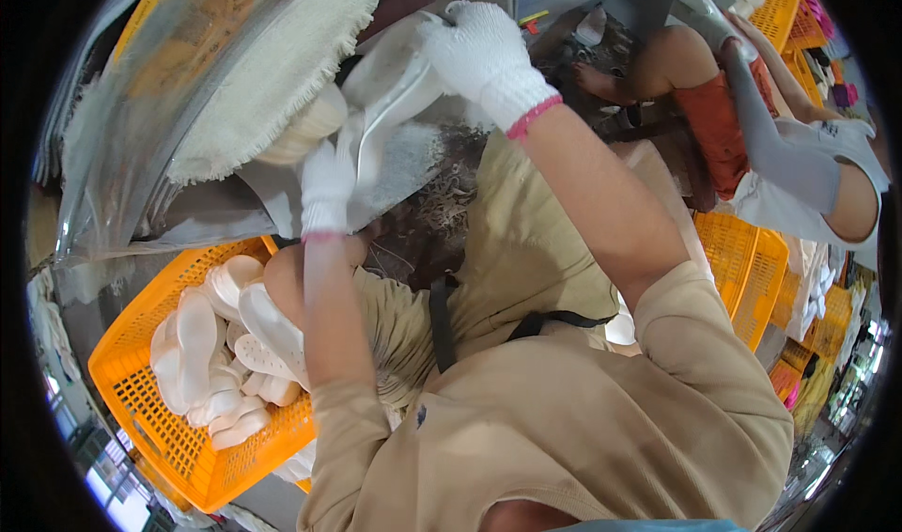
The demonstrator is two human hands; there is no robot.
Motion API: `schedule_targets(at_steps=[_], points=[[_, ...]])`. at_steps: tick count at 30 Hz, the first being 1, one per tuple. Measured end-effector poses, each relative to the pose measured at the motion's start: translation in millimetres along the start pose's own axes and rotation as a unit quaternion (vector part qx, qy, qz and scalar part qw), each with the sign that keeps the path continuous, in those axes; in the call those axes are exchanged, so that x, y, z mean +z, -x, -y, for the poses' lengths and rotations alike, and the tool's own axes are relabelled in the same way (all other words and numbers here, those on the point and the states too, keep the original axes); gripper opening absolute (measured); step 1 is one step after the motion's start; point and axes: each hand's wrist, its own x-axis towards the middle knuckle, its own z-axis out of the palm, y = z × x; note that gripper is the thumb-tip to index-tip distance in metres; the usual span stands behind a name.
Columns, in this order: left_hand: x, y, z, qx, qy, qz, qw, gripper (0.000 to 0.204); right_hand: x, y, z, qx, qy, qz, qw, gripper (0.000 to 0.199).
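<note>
1. head view: left hand [327,189], gloved, clenched on the lower end of a white shoe sole [390,95] at upper centre.
2. right hand [479,53] grips its top end.
3. orange basket [141,410] of soles, lower left.

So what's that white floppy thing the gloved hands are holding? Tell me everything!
It is a white, curved shoe-sole piece, smooth and thin, looking like foam or rubber. It bends between both hands: the right hand in a white knitted glove pinches its upper end, the left gloved hand holds its lower end. It is held up over the lap.
</note>
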Motion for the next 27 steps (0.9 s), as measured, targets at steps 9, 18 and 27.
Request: schedule_targets(at_steps=[9,18,27], points=[[31.3,1.4,-77.5,-0.07,0.559,0.027,0.826,0.041,-63.7,116.8,29.6,-0.348,0.26,-0.002,0.901,0.053],[47.0,65.8,-24.4,-0.015,0.881,0.118,0.459,0.073,-27.2,194.0,26.5,-0.29,0.168,0.152,0.93,0.033],[24.1,-2.4,-14.8,-0.196,0.791,-0.015,0.579,0.049,39.4,131.6,55.3,-0.372,0.188,-0.028,0.908,0.019]])
